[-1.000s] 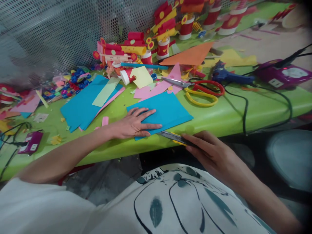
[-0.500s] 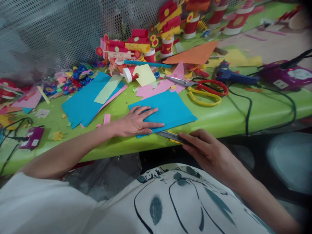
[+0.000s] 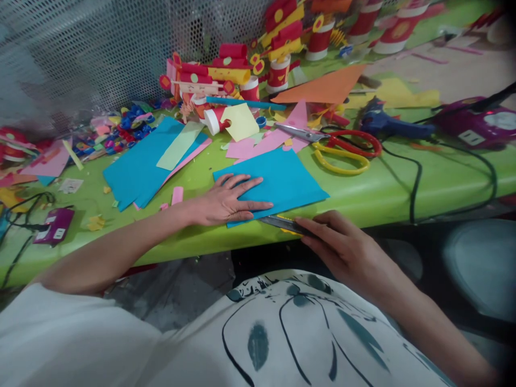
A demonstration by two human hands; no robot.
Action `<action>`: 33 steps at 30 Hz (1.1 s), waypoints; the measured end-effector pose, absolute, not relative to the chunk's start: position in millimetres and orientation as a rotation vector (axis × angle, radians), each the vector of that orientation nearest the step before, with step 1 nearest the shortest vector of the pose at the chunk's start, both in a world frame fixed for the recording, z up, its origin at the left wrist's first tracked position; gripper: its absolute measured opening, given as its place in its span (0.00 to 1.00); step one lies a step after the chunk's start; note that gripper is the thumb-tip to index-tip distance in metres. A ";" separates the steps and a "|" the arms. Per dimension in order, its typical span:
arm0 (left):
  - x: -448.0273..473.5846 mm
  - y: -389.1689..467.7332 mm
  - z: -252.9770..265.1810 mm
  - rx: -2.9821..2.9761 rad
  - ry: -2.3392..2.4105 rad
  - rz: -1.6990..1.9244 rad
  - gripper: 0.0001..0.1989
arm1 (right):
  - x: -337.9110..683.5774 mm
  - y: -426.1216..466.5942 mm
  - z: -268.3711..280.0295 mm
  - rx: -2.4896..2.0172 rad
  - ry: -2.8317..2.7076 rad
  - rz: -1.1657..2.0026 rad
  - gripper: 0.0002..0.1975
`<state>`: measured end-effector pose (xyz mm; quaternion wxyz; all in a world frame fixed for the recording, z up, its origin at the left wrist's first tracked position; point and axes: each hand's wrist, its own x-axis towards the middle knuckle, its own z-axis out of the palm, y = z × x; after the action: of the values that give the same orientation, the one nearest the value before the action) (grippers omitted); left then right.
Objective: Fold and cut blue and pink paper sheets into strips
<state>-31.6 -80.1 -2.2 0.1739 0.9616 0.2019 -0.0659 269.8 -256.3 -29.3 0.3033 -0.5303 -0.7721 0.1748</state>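
My left hand (image 3: 231,200) lies flat with its fingers spread on a blue sheet of paper (image 3: 288,180), pressing it against the green table near the front edge. In my right hand (image 3: 342,244) is a utility knife (image 3: 284,223) with yellow on its body, gripped between thumb and fingers. Its blade end points left and meets the lower edge of the blue sheet, just by my left fingertips. I cannot tell how far the blade reaches under the paper. Scissors (image 3: 322,141) with one red and one yellow handle lie just beyond the sheet.
Another blue sheet (image 3: 141,161) with a pale green strip (image 3: 179,146) lies to the left. A blue glue gun (image 3: 393,123) and its black cord are at the right, beside a purple box (image 3: 478,121). Red paper-cup crafts (image 3: 278,75) stand behind, near a perforated metal panel (image 3: 100,54).
The view has shifted very slightly. Both hands, the knife and the blue sheet stay in nearly the same place.
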 end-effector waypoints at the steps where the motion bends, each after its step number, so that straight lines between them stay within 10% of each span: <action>1: -31.6 -80.1 -2.1 2.725 0.574 -0.193 0.27 | 271.0 -256.1 -29.9 -1.411 -2.051 0.452 0.20; 33: -29.6 -80.9 -4.2 2.742 0.600 -0.204 0.26 | 242.8 -252.1 -38.4 -1.221 -2.077 0.446 0.18</action>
<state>-29.6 -80.9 -4.2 0.1629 0.9614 0.2102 -0.0714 242.8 -252.1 -38.4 0.3388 -0.4688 -0.7976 0.1712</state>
